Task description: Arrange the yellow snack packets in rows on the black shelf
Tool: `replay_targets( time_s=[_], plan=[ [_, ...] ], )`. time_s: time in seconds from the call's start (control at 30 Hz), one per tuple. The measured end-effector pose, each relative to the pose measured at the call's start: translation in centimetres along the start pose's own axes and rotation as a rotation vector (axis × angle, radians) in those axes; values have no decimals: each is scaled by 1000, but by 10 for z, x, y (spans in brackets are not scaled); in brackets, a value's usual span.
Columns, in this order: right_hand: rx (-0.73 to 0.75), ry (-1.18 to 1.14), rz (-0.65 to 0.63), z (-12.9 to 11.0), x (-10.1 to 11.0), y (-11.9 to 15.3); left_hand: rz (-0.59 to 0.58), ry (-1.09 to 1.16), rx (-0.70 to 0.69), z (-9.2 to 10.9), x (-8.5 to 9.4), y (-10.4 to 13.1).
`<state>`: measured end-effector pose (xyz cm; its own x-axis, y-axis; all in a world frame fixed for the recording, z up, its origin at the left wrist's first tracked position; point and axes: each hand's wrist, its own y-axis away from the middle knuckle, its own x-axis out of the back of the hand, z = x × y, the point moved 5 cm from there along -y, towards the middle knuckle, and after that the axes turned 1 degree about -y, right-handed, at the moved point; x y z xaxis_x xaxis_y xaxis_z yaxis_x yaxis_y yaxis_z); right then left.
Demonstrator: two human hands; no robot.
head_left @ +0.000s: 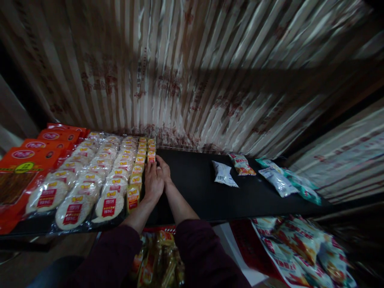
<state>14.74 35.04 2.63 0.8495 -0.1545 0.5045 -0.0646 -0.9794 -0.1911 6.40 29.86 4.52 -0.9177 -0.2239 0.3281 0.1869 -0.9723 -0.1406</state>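
My left hand (153, 184) and my right hand (165, 171) are close together on the black shelf, at the near end of a short row of small yellow snack packets. Fingers of both hands close about a yellow snack packet (151, 157) with a red label; their undersides are hidden. Left of my hands runs a longer row of yellow packets (133, 197). Beyond that, several rows of round white rice crackers in clear wrappers (109, 205) overlap each other.
Orange snack bags (28, 168) lie at the far left. On the black shelf (186, 184) to the right are a white packet (224, 174), a red-and-white bag (242, 165) and green-and-white packets (303, 186). Below stand yellow packets in a red basket (159, 256) and more bags (300, 248).
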Motion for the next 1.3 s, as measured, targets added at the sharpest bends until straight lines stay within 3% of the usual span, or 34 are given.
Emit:
replay_targets(
  time_s=[0.13,0.4,0.6,0.73,0.97,1.3],
  plan=[
    [-28,5,-12,3,1,-2,-9,-4,55,2,1,0],
    [-101,-31,133,4,3,-11,-44,-30,30,5,2,2],
    [-50,-181,50,-1,-5,-22,-20,21,19,4,2,0],
    [-109,-167,55,4,-4,-20,-12,20,34,2,2,-1],
    [-160,-152,87,8,5,1,-26,-29,35,2,2,9],
    [-160,-268,84,5,17,61,-89,-42,32,4,10,65]
  ],
)
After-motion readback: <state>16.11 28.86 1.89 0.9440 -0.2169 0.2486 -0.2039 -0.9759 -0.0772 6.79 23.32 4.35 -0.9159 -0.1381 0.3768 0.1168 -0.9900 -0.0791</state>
